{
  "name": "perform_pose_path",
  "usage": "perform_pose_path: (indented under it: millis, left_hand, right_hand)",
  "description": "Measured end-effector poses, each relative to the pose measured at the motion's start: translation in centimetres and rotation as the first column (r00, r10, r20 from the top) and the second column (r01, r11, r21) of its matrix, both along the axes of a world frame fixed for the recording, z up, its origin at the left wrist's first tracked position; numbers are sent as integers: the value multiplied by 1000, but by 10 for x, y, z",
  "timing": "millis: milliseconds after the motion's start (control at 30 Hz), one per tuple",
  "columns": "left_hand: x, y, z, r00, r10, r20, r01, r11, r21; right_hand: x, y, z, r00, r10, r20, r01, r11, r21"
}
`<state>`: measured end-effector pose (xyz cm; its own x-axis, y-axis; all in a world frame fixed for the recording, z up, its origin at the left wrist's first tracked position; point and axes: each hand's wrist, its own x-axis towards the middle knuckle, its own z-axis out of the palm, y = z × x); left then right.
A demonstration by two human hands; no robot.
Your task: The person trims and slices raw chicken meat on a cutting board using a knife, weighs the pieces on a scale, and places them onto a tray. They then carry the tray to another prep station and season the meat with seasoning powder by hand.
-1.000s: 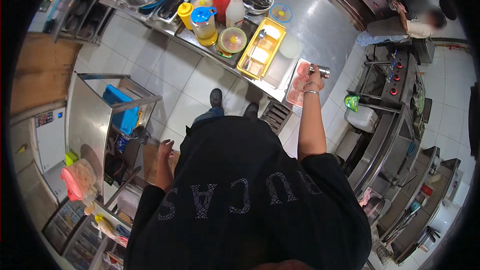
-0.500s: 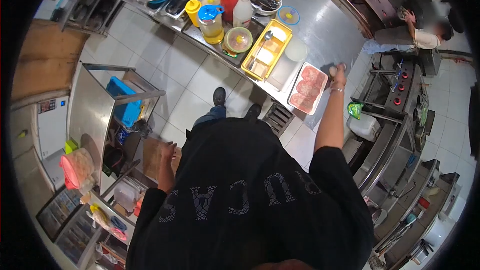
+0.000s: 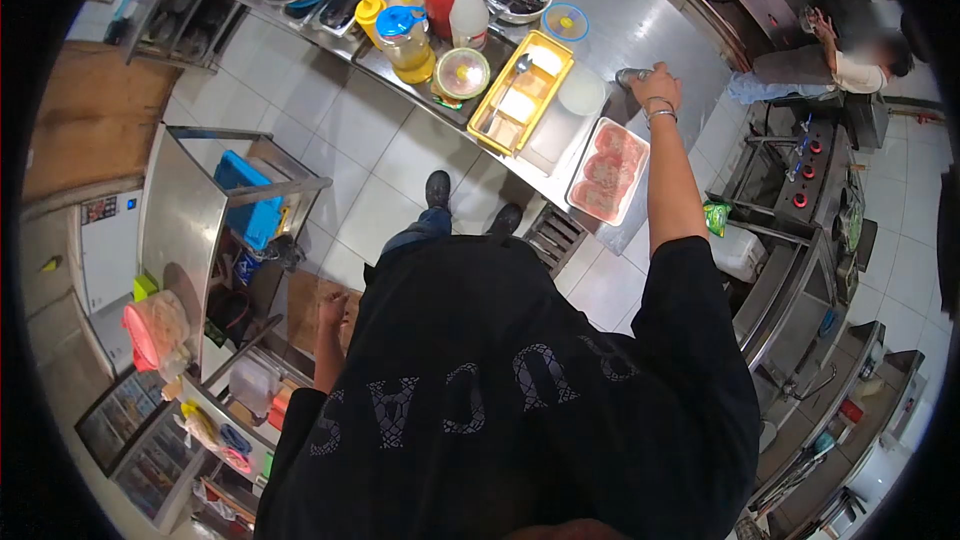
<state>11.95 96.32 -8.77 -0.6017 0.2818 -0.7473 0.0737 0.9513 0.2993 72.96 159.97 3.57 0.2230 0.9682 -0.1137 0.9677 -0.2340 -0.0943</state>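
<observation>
A small metal shaker (image 3: 632, 74) lies on its side in the grip of the right hand (image 3: 656, 88), out over the steel counter (image 3: 640, 25) at arm's reach. Just below that hand sits a tray of raw meat (image 3: 607, 172), and to its left a white tub (image 3: 580, 94) and a yellow tray (image 3: 521, 90). The left hand (image 3: 332, 308) hangs loosely curled and empty, low at the person's side, near a steel cart (image 3: 180, 230).
</observation>
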Motion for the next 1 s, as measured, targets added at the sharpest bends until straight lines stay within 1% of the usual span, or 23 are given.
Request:
perform_pose_path:
  millis: [33,67,133,167,233,267,300,333,400,433,467,500,533,567,633,700,733,767,833,867,900,967,1000]
  left_hand:
    - [2,1,3,1000,-1,-1,1,1000,-2]
    - [4,3,6,997,-77,-16,77,996,-48]
    - [14,16,20,987,-158,-29,155,983,-94]
    - [19,22,29,988,-157,-12,156,986,-57]
    - [9,19,24,986,-167,-3,167,986,-25]
    - [6,22,14,997,-70,11,70,998,-7]
    - [2,22,4,999,28,29,-28,1000,10]
    - [-1,24,-1,999,19,31,-20,1000,11]
    - [-4,29,-9,994,82,69,-87,993,77]
    - [-8,25,-17,995,75,73,-80,994,78]
    - [-15,20,-27,986,-163,25,159,980,119]
    - [-13,26,-23,958,-286,1,283,949,135]
    - [-12,32,-21,916,-401,-32,401,903,152]
    - [2,48,3,950,-311,4,310,948,80]
    - [5,61,10,974,-224,31,223,975,11]
    - [3,65,15,982,-190,22,190,981,30]
    - [1,66,15,983,-181,20,181,983,35]
    - [-2,67,14,978,-207,0,207,978,20]
    - [-12,66,2,972,-236,-20,236,972,14]
    - [-21,56,-16,990,-143,10,141,987,80]
    - [-22,53,-19,998,-49,47,42,990,138]
    - [-24,44,-24,997,-45,56,38,992,121]
    - [-26,44,-29,997,-41,65,34,993,112]
  right_hand:
    - [0,-3,-4,999,47,3,-47,997,54]
    - [1,-7,-8,999,45,2,-45,998,52]
    - [-2,-18,-8,994,96,-52,-83,973,215]
    - [0,-24,-9,994,91,-55,-77,974,212]
    - [0,-38,-11,993,58,-99,-25,950,311]
    - [-1,-50,-13,994,50,-102,-15,950,313]
    - [-4,-70,-17,989,30,-143,25,929,369]
    - [-7,-92,-23,983,12,-182,67,905,420]
    - [-17,-136,-44,986,-4,-168,67,924,376]
    - [-26,-158,-56,994,-30,-108,64,941,331]
    - [-34,-174,-68,997,-55,-47,67,956,286]
    - [-38,-182,-80,997,-66,-46,77,954,288]
    - [-40,-189,-90,996,-63,-65,72,984,164]
    - [-43,-192,-96,994,-61,-86,65,997,37]
    - [-46,-187,-86,991,-81,-103,88,994,63]
    - [-45,-186,-81,994,111,13,-112,983,146]
    - [-48,-182,-82,983,86,-163,-83,996,21]
    - [-51,-185,-84,984,80,-160,-77,997,22]
    - [-54,-184,-87,991,87,-97,-72,986,151]
    - [-52,-185,-91,983,170,-67,-154,969,195]
    - [-52,-184,-94,983,171,-65,-155,968,197]
    - [-51,-185,-99,965,205,-164,-177,969,170]
    - [-50,-184,-96,965,205,-161,-177,969,173]
